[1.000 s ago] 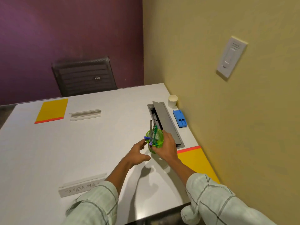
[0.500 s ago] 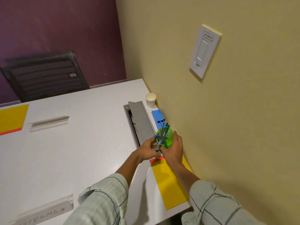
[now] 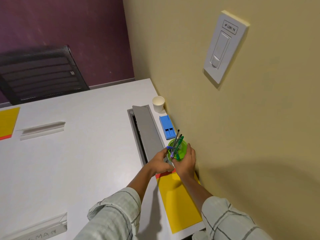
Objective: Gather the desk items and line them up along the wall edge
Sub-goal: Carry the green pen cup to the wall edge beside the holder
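Note:
A green cup (image 3: 181, 150) with several pens (image 3: 177, 143) in it stands close to the yellow wall, just in front of a blue stapler-like block (image 3: 167, 126). Further back along the wall stands a white paper cup (image 3: 158, 103). My right hand (image 3: 185, 162) wraps the green cup from the wall side. My left hand (image 3: 160, 161) touches the cup's left side with its fingertips. The cup's base is hidden behind my hands.
A grey cable hatch (image 3: 146, 130) with its lid raised runs beside the row. A yellow sheet (image 3: 178, 201) lies under my right forearm. Two name holders (image 3: 41, 130) (image 3: 37, 227) and another yellow sheet (image 3: 7, 121) lie to the left. A black chair (image 3: 39, 73) stands behind the desk.
Both hands carried the green cup from the middle of the desk rightward to the wall, in front of the blue block. My view turned right.

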### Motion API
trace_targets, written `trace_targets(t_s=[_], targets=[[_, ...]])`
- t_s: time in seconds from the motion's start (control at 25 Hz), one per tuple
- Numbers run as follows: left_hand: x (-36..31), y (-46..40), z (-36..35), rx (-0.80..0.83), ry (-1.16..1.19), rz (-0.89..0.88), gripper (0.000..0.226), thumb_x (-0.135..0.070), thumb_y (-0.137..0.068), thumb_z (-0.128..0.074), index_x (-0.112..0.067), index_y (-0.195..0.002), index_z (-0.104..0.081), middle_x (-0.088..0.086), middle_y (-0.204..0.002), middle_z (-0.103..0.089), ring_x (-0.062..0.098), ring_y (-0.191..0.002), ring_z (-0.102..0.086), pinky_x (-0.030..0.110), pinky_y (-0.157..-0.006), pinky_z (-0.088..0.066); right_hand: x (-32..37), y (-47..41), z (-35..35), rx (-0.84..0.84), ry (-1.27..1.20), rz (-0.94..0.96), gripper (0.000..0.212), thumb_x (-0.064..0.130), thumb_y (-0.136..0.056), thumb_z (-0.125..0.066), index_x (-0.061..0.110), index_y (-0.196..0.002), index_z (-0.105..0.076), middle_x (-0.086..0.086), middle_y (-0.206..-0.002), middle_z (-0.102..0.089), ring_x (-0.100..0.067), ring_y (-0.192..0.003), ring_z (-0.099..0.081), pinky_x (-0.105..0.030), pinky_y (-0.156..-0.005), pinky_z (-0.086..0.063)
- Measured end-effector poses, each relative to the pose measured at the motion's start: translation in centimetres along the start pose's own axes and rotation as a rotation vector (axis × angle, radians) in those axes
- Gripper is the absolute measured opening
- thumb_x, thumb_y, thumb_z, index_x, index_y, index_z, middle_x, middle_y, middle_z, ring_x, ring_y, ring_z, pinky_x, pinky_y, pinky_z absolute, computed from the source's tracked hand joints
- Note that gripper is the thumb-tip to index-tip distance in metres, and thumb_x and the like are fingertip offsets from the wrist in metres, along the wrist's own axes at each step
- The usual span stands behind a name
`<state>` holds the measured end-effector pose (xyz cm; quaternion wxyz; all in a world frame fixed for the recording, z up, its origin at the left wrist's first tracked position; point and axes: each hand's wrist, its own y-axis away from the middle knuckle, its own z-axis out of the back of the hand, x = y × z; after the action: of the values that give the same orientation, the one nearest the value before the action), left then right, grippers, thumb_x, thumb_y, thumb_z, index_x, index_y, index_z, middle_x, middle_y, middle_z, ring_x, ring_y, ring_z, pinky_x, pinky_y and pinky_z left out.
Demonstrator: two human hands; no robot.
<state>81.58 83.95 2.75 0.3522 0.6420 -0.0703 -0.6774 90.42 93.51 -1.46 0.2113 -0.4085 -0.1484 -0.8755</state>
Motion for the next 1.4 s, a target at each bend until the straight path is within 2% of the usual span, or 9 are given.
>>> trace_targets(t_s=[0.24, 0.4, 0.64, 0.72, 0.88, 1.04, 1.12, 1.24, 1.4], targets=[[0.0, -0.3, -0.7, -0.017, -0.007, -0.004, 0.097, -0.011, -0.065, -0.075, -0.026, -0.147, -0.025, -0.014, -0.123, -0.043, 0.009, -0.113, -0.042, 0.021, -0.082, -0.044, -0.1, -0.2, 0.1, 0.013, 0.020, -0.014, 0.099, 0.021, -0.067, -0.089, 0.003, -0.147, -0.035, -0.015, -0.144, -0.046, -0.030, -0.135, -0.044, -0.035, -0.106, -0.042], [0.0, -0.4, -1.1, -0.013, 0.002, 0.003, 0.100, -0.010, -0.069, -0.077, -0.024, -0.149, -0.019, -0.012, -0.127, -0.040, 0.009, -0.116, -0.040, 0.025, -0.089, -0.043, 0.1, -0.2, 0.3, 0.007, 0.042, -0.018, 0.098, 0.018, -0.067, -0.089, 0.005, -0.148, -0.035, -0.013, -0.145, -0.046, -0.029, -0.136, -0.043, -0.034, -0.107, -0.041], [-0.1, -0.7, -1.0, -0.002, -0.040, 0.005, 0.101, -0.010, -0.071, -0.078, -0.023, -0.149, -0.016, -0.009, -0.129, -0.039, 0.009, -0.114, -0.039, 0.026, -0.089, -0.043, 0.5, 0.0, 0.4, -0.003, 0.073, -0.040, 0.095, 0.018, -0.067, -0.089, 0.006, -0.146, -0.036, -0.013, -0.141, -0.051, -0.030, -0.130, -0.051, -0.038, -0.104, -0.049], [0.0, -0.7, -1.1, -0.006, -0.050, 0.008, 0.101, -0.008, -0.071, -0.077, -0.024, -0.150, -0.015, -0.005, -0.135, -0.040, 0.010, -0.115, -0.040, 0.025, -0.086, -0.043, 0.6, 0.1, 0.7, 0.011, 0.089, -0.058, 0.095, 0.019, -0.068, -0.089, 0.006, -0.145, -0.035, -0.014, -0.139, -0.053, -0.032, -0.127, -0.054, -0.040, -0.101, -0.052], [0.2, -0.7, -1.1, -0.005, -0.079, 0.016, 0.101, -0.009, -0.073, -0.076, -0.023, -0.150, -0.013, 0.002, -0.150, -0.034, 0.019, -0.131, -0.039, 0.028, -0.093, -0.043, 0.9, 1.1, 1.4, 0.040, 0.124, -0.074, 0.099, 0.019, -0.070, -0.088, 0.008, -0.148, -0.028, -0.014, -0.139, -0.052, -0.032, -0.124, -0.056, -0.038, -0.098, -0.052], [0.1, 0.0, -0.8, -0.074, -0.183, 0.061, 0.109, -0.018, -0.072, -0.079, -0.017, -0.154, -0.006, 0.008, -0.159, -0.023, 0.029, -0.142, -0.030, 0.038, -0.105, -0.040, 0.7, 3.2, 2.0, 0.043, 0.108, -0.079, 0.099, 0.023, -0.073, -0.086, 0.008, -0.149, -0.026, -0.013, -0.140, -0.052, -0.029, -0.124, -0.057, -0.037, -0.097, -0.054], [0.1, 0.9, -0.7, -0.111, -0.267, 0.055, 0.107, -0.020, -0.072, -0.078, -0.017, -0.154, -0.008, 0.009, -0.159, -0.023, 0.031, -0.142, -0.030, 0.038, -0.104, -0.041, 0.7, 4.6, 2.1, 0.063, 0.100, -0.086, 0.100, 0.025, -0.073, -0.085, 0.009, -0.151, -0.024, -0.013, -0.142, -0.050, -0.029, -0.126, -0.055, -0.040, -0.097, -0.054], [0.6, 2.9, -0.4, -0.149, -0.366, 0.036, 0.101, -0.027, -0.074, -0.077, -0.014, -0.152, -0.016, 0.010, -0.158, -0.026, 0.030, -0.141, -0.033, 0.036, -0.105, -0.040, 1.2, 6.7, 1.8, 0.129, 0.158, -0.154, 0.102, 0.032, -0.075, -0.083, 0.007, -0.152, -0.021, -0.014, -0.145, -0.047, -0.030, -0.128, -0.053, -0.037, -0.097, -0.054], [1.7, 7.2, 1.2, -0.221, -0.409, 0.039, 0.097, -0.036, -0.076, -0.076, -0.014, -0.152, -0.020, 0.008, -0.158, -0.027, 0.028, -0.142, -0.032, 0.036, -0.110, -0.035, 2.7, 9.3, 0.6, 0.263, 0.253, -0.150, 0.093, 0.041, -0.080, -0.077, 0.006, -0.150, -0.026, -0.013, -0.151, -0.042, -0.030, -0.137, -0.043, -0.036, -0.105, -0.045]])
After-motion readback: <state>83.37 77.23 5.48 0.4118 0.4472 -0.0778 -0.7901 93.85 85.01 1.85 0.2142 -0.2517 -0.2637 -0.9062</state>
